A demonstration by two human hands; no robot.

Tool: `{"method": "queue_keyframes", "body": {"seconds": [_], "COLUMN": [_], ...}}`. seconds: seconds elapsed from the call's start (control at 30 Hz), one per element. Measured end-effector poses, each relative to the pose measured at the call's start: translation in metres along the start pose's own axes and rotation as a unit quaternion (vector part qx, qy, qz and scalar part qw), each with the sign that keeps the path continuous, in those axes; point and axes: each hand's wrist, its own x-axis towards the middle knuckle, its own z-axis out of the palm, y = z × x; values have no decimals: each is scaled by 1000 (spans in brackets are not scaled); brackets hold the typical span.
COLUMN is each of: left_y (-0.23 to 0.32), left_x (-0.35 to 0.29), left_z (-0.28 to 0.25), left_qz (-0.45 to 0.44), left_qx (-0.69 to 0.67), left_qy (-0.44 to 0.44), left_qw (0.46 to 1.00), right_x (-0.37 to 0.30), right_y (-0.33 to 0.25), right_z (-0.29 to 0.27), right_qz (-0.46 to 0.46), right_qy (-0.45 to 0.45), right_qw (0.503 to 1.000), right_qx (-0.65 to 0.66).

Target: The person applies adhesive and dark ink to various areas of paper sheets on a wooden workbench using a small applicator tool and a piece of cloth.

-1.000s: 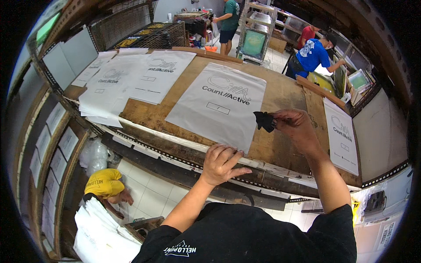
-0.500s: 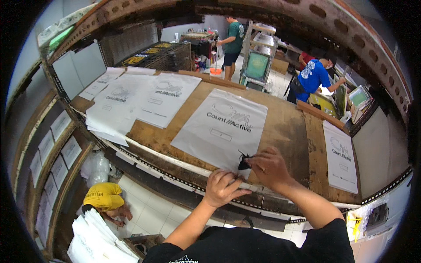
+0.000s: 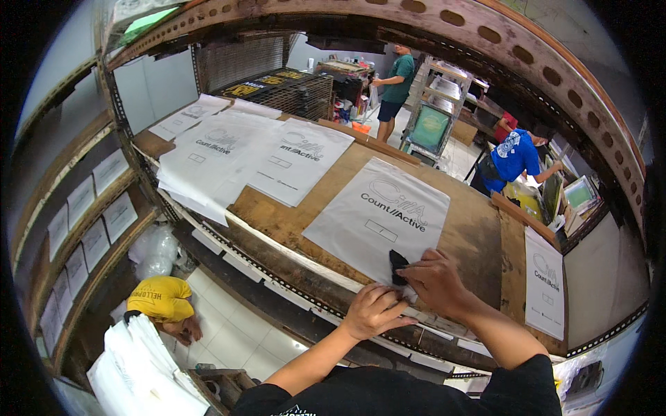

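Note:
In front of me a white printed sheet [image 3: 347, 229] with black lettering and a line drawing lies on the brown board [image 3: 479, 222]. My right hand [image 3: 440, 281] pinches a small black cloth [image 3: 397, 267] against the sheet's near right part. Close beside it, my left hand [image 3: 378, 310] is closed at the sheet's near edge, fingers bent and thumb toward the right. White material bunches between both hands; the fingers partly hide it.
More printed sheets [image 3: 215, 149] overlap at the left, and another [image 3: 544, 284] lies right. A perforated metal beam [image 3: 451, 17] arches overhead. A person in yellow [image 3: 161, 299] crouches below left; others in green [image 3: 397, 80] and blue [image 3: 513, 159] stand beyond.
The view has shifted, so the board sits farther right and lower. The black cloth now stands more upright beside my right fingers. My left hand stays at the sheet's near edge.

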Motion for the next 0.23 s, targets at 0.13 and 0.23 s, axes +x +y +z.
{"method": "queue_keyframes", "body": {"seconds": [0.13,0.23], "left_y": [-5,-2], "left_x": [-11,-9], "left_z": [5,1], "left_qz": [12,-6], "left_qx": [17,7], "left_qy": [-22,-32], "left_qw": [1000,999], "right_x": [61,112], "right_y": [-1,-7], "right_z": [25,49], "right_qz": [-124,-138], "right_qy": [72,77], "right_qw": [990,987], "right_qx": [-6,12]}}
